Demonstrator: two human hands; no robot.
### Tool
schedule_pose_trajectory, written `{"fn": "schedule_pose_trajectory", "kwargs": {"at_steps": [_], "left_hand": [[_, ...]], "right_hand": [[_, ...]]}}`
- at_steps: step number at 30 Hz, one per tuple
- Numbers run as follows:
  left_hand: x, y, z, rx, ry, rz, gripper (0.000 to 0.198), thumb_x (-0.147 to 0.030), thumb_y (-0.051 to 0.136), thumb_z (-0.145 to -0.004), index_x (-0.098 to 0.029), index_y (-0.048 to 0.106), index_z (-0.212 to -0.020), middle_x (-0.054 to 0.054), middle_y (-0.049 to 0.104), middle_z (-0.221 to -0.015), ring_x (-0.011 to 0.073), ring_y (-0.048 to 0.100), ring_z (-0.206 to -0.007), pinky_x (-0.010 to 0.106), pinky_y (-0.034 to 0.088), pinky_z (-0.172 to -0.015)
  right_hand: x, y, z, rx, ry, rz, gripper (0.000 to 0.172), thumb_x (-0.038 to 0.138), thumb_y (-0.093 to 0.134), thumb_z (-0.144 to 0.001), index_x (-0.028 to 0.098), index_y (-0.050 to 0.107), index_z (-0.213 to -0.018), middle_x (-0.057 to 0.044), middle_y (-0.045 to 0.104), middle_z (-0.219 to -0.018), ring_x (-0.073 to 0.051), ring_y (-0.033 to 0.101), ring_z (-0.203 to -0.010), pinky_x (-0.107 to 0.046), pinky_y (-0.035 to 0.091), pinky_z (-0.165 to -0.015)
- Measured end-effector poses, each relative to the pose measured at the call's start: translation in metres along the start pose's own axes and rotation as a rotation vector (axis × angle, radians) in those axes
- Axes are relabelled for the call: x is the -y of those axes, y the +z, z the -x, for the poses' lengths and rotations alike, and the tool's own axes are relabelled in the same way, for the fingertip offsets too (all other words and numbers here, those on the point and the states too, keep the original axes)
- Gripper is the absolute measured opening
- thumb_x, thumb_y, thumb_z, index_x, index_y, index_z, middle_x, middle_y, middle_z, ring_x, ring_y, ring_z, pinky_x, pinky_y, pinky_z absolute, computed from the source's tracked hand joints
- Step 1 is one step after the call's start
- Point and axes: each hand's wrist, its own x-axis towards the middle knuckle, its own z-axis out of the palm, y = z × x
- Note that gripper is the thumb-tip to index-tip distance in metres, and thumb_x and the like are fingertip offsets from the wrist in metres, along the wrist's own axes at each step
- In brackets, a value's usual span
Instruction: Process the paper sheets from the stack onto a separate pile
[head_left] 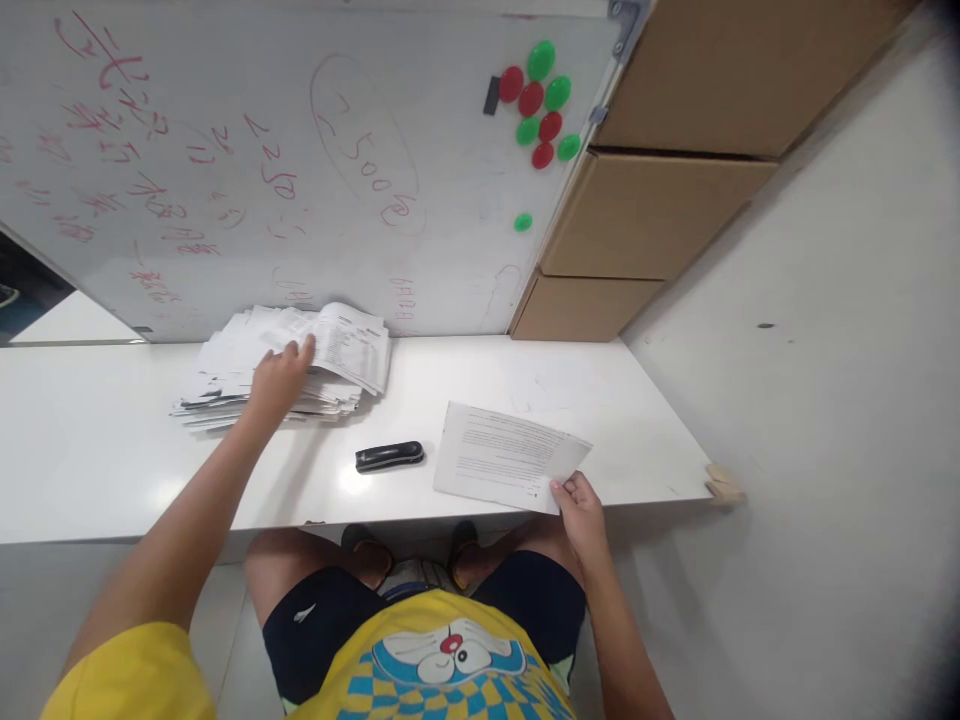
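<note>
My right hand (582,512) pinches the lower right corner of a printed sheet of paper (502,458), thumb on top, near the front edge of the white table. On the left, my left hand (280,377) rests over a thick, uneven stack of papers (244,350). Its fingers are apart, and the index fingertip touches a curved printed sheet (349,343) on top, whose right side bulges up from the pile. Between the stack and the held sheet lies a black stapler (389,456), touched by neither hand.
A whiteboard (450,170) with red writing stands along the table's back edge, with several red and green magnets (531,99) on it. Stacked cardboard boxes (600,215) rise at the back right, beside a wall (825,400). The white table (645,440) ends just before my knees.
</note>
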Motion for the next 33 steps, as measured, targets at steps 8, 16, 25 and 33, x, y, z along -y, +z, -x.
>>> {"fn": "schedule_pose_trajectory", "kwargs": {"at_steps": [8, 16, 25, 33], "left_hand": [[0.064, -0.008, 0.012, -0.206, -0.200, 0.041, 0.051, -0.017, 0.025, -0.095, -0.007, 0.035, -0.145, 0.027, 0.044, -0.138, 0.0349, 0.050, -0.119, 0.053, 0.040, -0.095], [0.088, 0.008, 0.029, -0.064, -0.192, 0.230, 0.051, -0.020, 0.030, -0.093, -0.012, 0.040, -0.143, 0.016, 0.042, -0.147, 0.0324, 0.042, -0.132, 0.055, 0.038, -0.102], [0.059, 0.021, 0.040, -0.034, -0.293, 0.531, 0.057, -0.029, 0.046, -0.086, -0.019, 0.042, -0.142, 0.004, 0.037, -0.152, 0.0243, 0.031, -0.141, 0.044, 0.032, -0.113], [0.086, 0.021, 0.016, 0.031, -0.423, 0.396, 0.053, -0.023, 0.033, -0.089, -0.011, 0.044, -0.139, 0.009, 0.047, -0.144, 0.0259, 0.042, -0.130, 0.047, 0.035, -0.110]], "right_hand": [[0.001, 0.000, -0.001, 0.010, -0.012, 0.025, 0.023, 0.044, 0.065, -0.076, 0.024, 0.057, -0.085, -0.003, 0.072, -0.087, -0.023, 0.064, -0.089, -0.036, 0.047, -0.085], [-0.003, -0.001, -0.002, -0.003, -0.035, 0.034, 0.023, 0.045, 0.063, -0.077, 0.025, 0.057, -0.086, -0.003, 0.072, -0.090, -0.023, 0.064, -0.090, -0.038, 0.047, -0.087], [0.003, 0.002, 0.000, 0.001, -0.012, 0.055, 0.026, 0.047, 0.062, -0.079, 0.024, 0.057, -0.090, -0.004, 0.071, -0.092, -0.023, 0.064, -0.091, -0.037, 0.047, -0.086], [0.007, 0.003, 0.000, -0.019, -0.009, 0.084, 0.026, 0.047, 0.061, -0.076, 0.024, 0.056, -0.088, -0.002, 0.070, -0.087, -0.023, 0.063, -0.089, -0.035, 0.048, -0.083]]}}
